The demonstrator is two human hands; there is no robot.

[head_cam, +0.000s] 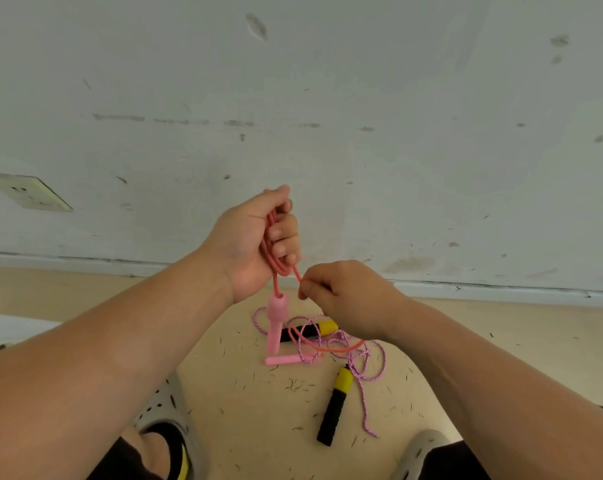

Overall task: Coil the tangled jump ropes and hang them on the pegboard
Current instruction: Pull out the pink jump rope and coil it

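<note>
My left hand (255,240) grips several loops of the pink-red jump rope (271,247), held up in front of the wall. One pink handle (276,318) hangs straight down from that hand. My right hand (341,296) pinches the same rope just below and to the right of the left hand. The rope's tail (331,348) runs down to the floor, where the other pink handle (286,359) lies. A purple braided rope (362,362) with two black-and-yellow handles (334,405) (314,330) lies tangled on the floor beneath my hands.
A scuffed white wall (328,116) stands close ahead, with a socket (30,192) at the left. The beige floor (258,393) is littered with small dark bits. My two grey shoes (165,407) (421,452) flank the ropes. No pegboard is in view.
</note>
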